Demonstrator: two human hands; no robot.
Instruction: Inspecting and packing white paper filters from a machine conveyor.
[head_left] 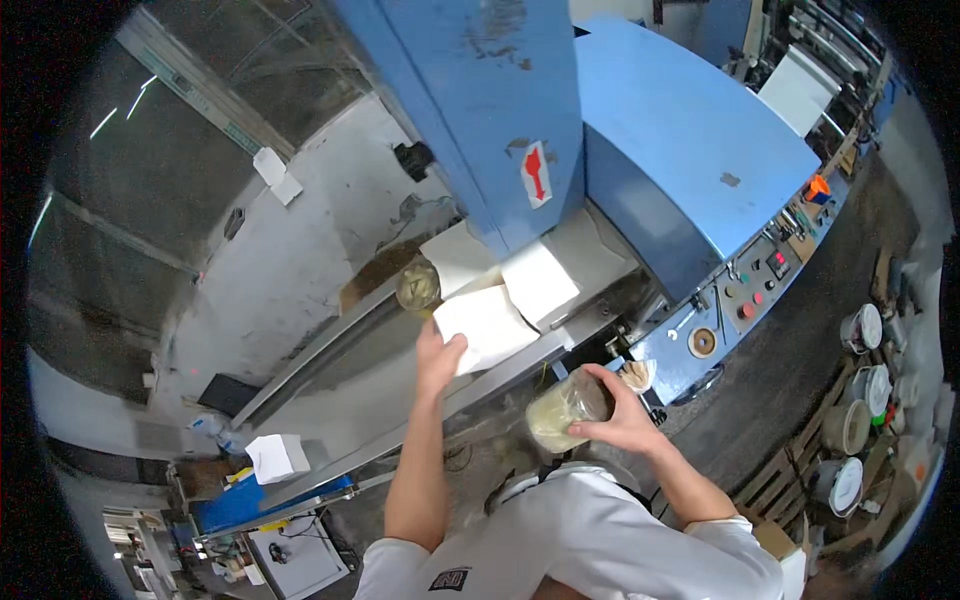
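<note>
My left hand (438, 362) is closed on the near left edge of a white paper stack (487, 328), thumb on top. The stack lies at an angle over the metal conveyor trough (345, 400). More white paper stacks (540, 283) lie just behind it, partly under the blue machine. In front of my body, my right hand (628, 418) grips a clear jar (562, 412) with pale yellow contents, tilted in my fingers. A second clear container (417, 287) with yellowish contents stands at the trough's far side, left of the stacks.
A blue machine (690, 120) rises ahead, with a control panel (750, 290) of buttons along its right side. Another white stack (277, 458) sits at the conveyor's left end. Buckets (838, 485) and a wooden pallet (790, 470) stand on the floor at right.
</note>
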